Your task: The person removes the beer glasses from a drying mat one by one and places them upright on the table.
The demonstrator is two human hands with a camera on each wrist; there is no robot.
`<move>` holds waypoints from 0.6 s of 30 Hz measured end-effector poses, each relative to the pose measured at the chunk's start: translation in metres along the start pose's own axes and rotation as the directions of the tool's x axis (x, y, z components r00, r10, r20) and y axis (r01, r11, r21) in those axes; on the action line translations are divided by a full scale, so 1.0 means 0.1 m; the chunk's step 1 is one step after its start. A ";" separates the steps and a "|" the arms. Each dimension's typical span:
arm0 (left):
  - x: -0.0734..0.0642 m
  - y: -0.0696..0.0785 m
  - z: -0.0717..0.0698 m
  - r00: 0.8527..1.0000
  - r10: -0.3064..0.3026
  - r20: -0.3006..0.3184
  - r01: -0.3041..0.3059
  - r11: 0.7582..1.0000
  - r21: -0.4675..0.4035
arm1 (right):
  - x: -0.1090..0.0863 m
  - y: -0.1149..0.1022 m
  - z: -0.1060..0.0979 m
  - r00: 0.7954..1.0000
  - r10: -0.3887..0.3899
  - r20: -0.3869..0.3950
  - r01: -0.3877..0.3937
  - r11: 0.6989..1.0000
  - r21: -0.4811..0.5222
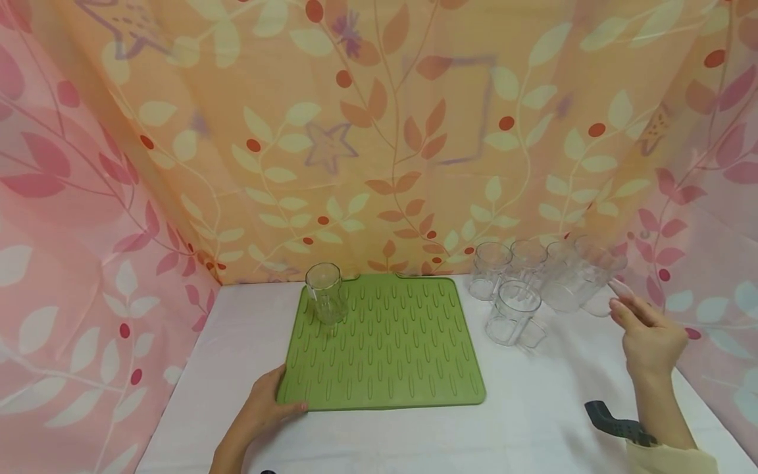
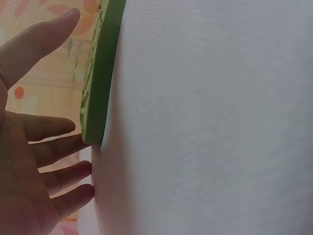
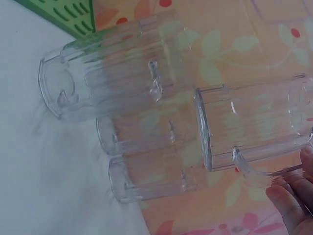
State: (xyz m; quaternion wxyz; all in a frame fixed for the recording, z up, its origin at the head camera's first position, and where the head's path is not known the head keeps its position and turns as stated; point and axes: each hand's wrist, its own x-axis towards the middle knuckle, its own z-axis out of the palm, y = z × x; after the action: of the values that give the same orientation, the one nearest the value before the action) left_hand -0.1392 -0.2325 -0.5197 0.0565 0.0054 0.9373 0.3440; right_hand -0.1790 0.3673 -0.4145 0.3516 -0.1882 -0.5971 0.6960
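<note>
My right hand (image 1: 654,339) holds a clear glass mug (image 1: 577,280) by its handle at the right side of the table. In the right wrist view the fingers (image 3: 288,205) curl at the handle, and the mug (image 3: 254,122) is tilted off the table. My left hand (image 1: 260,405) lies at the front left corner of a green ridged drying mat (image 1: 385,355). Its fingers are straight and spread beside the mat's corner (image 2: 98,98) in the left wrist view. Another glass mug (image 1: 326,296) stands on the mat's back left part.
Several more clear mugs stand right of the mat: one nearer mug (image 1: 512,313) and a back row including a mug (image 1: 490,270). A white cloth (image 1: 414,438) covers the table. Patterned curtains (image 1: 379,164) enclose the back and sides.
</note>
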 end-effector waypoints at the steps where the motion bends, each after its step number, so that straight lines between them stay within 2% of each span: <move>1: 0.00 0.00 0.00 1.000 -0.004 0.002 0.004 1.000 0.004 | 0.00 0.01 -0.01 1.000 0.009 -0.007 -0.009 1.000 -0.008; 7: -0.01 0.00 0.01 0.999 -0.040 0.019 0.039 0.999 0.035 | 0.00 0.05 -0.08 0.999 0.041 -0.028 -0.042 0.998 -0.053; 11: -0.01 0.00 0.01 0.999 -0.041 0.026 0.040 0.998 0.054 | -0.02 0.13 -0.11 0.997 0.065 -0.036 -0.067 0.996 -0.062; 15: -0.01 0.00 0.02 0.999 -0.036 0.023 0.034 0.997 0.069 | -0.03 0.24 -0.13 0.999 0.043 -0.033 -0.046 0.996 -0.077; 18: 0.00 -0.01 0.02 0.999 -0.030 0.019 0.028 0.996 0.086 | -0.03 0.32 -0.15 1.000 0.011 -0.021 -0.014 0.990 -0.140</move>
State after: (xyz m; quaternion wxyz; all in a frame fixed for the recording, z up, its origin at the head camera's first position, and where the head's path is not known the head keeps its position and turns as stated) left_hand -0.1392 -0.2320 -0.5224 0.0708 -0.0023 0.9506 0.3024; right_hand -0.1749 0.3741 -0.4489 0.3391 -0.2234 -0.6397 0.6526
